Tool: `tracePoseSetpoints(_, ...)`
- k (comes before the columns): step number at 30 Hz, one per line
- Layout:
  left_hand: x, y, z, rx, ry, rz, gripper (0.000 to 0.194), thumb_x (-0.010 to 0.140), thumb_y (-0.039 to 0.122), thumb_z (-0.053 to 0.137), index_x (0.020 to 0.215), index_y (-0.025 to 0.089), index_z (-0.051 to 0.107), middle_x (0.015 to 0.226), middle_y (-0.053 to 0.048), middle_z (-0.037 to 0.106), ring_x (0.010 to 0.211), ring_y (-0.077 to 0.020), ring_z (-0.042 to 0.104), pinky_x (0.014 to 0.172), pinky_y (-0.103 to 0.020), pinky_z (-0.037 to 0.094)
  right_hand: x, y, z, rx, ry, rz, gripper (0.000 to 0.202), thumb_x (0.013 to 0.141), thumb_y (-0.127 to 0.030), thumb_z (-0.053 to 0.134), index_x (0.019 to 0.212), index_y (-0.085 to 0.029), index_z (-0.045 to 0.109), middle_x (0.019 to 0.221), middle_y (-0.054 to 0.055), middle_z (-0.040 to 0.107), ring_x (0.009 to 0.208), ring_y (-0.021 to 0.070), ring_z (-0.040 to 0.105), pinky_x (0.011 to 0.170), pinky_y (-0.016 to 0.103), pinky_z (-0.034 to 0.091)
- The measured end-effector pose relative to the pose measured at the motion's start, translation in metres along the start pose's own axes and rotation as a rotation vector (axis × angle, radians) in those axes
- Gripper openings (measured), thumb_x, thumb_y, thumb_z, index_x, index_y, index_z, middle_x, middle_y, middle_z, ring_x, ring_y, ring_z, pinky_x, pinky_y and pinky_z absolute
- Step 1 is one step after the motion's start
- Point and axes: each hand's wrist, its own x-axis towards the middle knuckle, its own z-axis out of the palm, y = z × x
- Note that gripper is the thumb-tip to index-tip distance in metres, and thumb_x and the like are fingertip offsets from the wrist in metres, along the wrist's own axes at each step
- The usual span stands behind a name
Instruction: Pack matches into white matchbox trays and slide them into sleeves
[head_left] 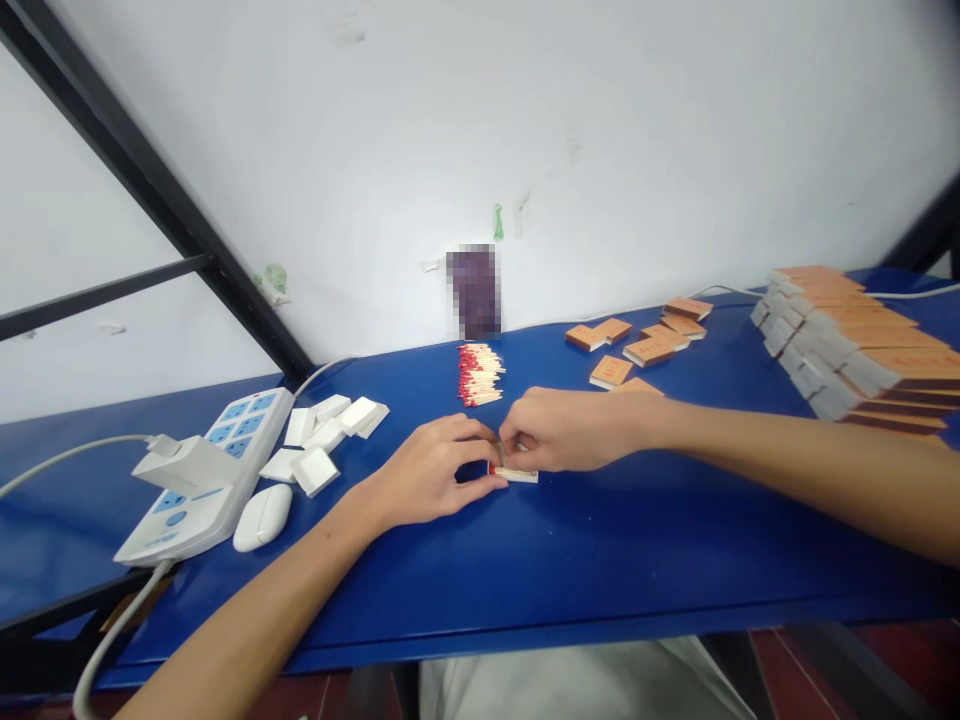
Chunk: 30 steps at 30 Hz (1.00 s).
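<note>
A small white matchbox tray (524, 477) lies on the blue table with matches in it, their red heads at its left end. My left hand (439, 468) grips that left end between thumb and fingers. From the right, my right hand (551, 432) reaches over the tray, its fingertips pinched together just above the matches. Whatever those fingertips hold is hidden. Just beyond both hands is a pile of loose matches (480, 376), red heads to the left.
Several white trays (315, 473) lie left, near a white earbud case (262, 517) and a power strip (251, 420) with a plugged-in charger (184, 467). Several orange matchboxes (649, 350) lie back right, beside a large matchbox stack (862, 340). A white wall (637, 150) rises behind.
</note>
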Motion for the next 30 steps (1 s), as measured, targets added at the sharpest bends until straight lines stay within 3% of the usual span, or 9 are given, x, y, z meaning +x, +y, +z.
tracePoseSetpoints(13,0.001,0.0,0.002,0.058,0.012,0.012,0.023,0.092,0.038,0.058,0.103,0.02,0.066,0.102,-0.006,0.066,0.091,-0.0187,0.058,0.08,-0.03,0.046,0.004,0.011,0.0,0.076,-0.053,-0.053,0.019,0.082,-0.023,0.053,0.083,-0.015,0.07,0.064,-0.002,0.059,0.057,0.0092,0.048,0.057,0.022,0.034)
tracePoseSetpoints(18,0.001,0.001,0.0,0.068,-0.006,0.004,0.026,0.092,0.042,0.056,0.102,0.02,0.067,0.101,-0.006,0.065,0.091,-0.0186,0.058,0.08,-0.03,0.046,0.004,0.012,0.001,0.07,-0.019,-0.074,0.018,0.083,-0.025,0.054,0.081,-0.015,0.069,0.066,-0.002,0.06,0.056,0.0085,0.047,0.056,0.021,0.033)
tracePoseSetpoints(24,0.001,0.0,-0.004,0.072,-0.031,-0.038,0.037,0.09,0.049,0.057,0.111,0.018,0.063,0.103,-0.008,0.063,0.095,-0.0211,0.058,0.082,-0.031,0.047,0.004,0.018,0.0,0.056,0.153,-0.026,0.025,0.086,-0.032,0.051,0.073,-0.017,0.066,0.061,-0.002,0.06,0.053,0.0091,0.045,0.053,0.023,0.031)
tracePoseSetpoints(30,-0.001,-0.004,-0.007,-0.032,-0.014,-0.069,0.032,0.095,0.042,0.051,0.117,0.02,0.059,0.111,-0.007,0.063,0.102,-0.0202,0.058,0.089,-0.031,0.046,0.017,0.034,0.006,-0.03,0.351,0.103,0.015,0.081,-0.021,0.053,0.075,-0.017,0.066,0.064,0.0,0.06,0.057,0.0106,0.046,0.057,0.023,0.03)
